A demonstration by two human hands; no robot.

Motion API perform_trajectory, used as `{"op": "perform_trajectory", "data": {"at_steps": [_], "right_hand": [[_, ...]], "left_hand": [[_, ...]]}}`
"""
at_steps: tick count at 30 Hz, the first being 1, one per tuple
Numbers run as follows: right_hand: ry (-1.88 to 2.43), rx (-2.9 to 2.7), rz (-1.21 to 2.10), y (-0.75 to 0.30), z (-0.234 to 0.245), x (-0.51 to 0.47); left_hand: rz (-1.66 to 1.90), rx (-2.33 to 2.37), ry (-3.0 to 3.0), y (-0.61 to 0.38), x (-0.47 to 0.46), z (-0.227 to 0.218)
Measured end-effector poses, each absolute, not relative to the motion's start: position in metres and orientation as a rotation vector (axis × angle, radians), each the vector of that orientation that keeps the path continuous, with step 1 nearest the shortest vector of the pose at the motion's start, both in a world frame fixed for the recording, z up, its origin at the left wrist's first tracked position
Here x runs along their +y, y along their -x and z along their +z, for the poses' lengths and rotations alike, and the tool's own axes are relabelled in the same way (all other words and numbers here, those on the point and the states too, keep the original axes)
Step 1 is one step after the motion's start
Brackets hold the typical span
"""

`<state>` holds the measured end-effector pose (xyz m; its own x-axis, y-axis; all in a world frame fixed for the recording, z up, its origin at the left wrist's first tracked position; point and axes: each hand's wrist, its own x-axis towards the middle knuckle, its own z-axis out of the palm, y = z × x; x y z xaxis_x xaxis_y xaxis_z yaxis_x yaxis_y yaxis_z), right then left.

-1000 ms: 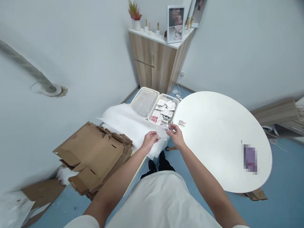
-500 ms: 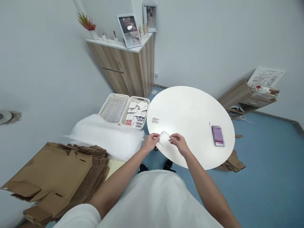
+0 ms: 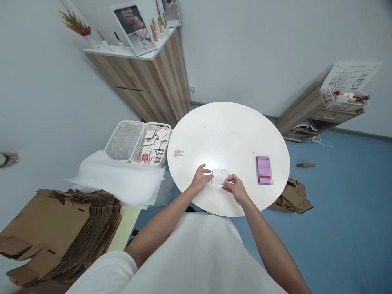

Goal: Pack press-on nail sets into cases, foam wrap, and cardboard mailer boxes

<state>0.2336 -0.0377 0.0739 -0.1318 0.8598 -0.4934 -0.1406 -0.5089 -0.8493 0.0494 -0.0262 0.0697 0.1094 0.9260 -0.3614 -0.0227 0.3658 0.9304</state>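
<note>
A small clear plastic case (image 3: 219, 177) sits low over the near part of the round white table (image 3: 226, 134). My left hand (image 3: 202, 179) grips its left edge with curled fingers. Its right edge is pinched by my right hand (image 3: 234, 186). Whether the case rests on the table or hovers just above it I cannot tell. A small strip of press-on nails (image 3: 179, 153) lies on the table to the left of my hands. A purple blurred object (image 3: 263, 170) lies to the right.
Two white baskets (image 3: 124, 141) stand left of the table, one holding several small packets (image 3: 154, 143). White foam sheets (image 3: 118, 181) and a stack of flat cardboard boxes (image 3: 61, 228) lie nearer left. A wooden cabinet (image 3: 147, 77) stands behind. Cardboard scraps (image 3: 292, 198) lie on the blue floor.
I have turned right from the baskets toward the table. Both hands carried the clear case over the table's near edge and lowered it to the surface.
</note>
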Motion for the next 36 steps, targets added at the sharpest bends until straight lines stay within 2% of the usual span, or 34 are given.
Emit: {"op": "perform_trajectory", "data": {"at_steps": [5,9,17,22,26,36], "right_hand": [[1.412,-0.790,1.695,-0.254,0.069,-0.034],[1.407,-0.764,1.711,-0.255,0.076,-0.037],[1.459,-0.922,1.639,-0.241,0.089,-0.051],[1.569,-1.468,1.223,-0.252,0.105,-0.055],[1.558,-1.846,1.174,-0.250,0.114,-0.058],[1.398,-1.883,1.024,-0.262,0.100,-0.047]], "left_hand": [[0.604,1.162,-1.525,-0.044,-0.025,0.079],[0.518,1.119,-1.707,-0.046,-0.014,0.082],[0.614,1.049,-1.723,-0.044,-0.003,0.084],[0.564,0.956,-1.712,-0.037,-0.001,0.084],[0.531,0.903,-1.675,-0.040,-0.006,0.083],[0.592,0.950,-1.528,-0.057,-0.015,0.082]]}}
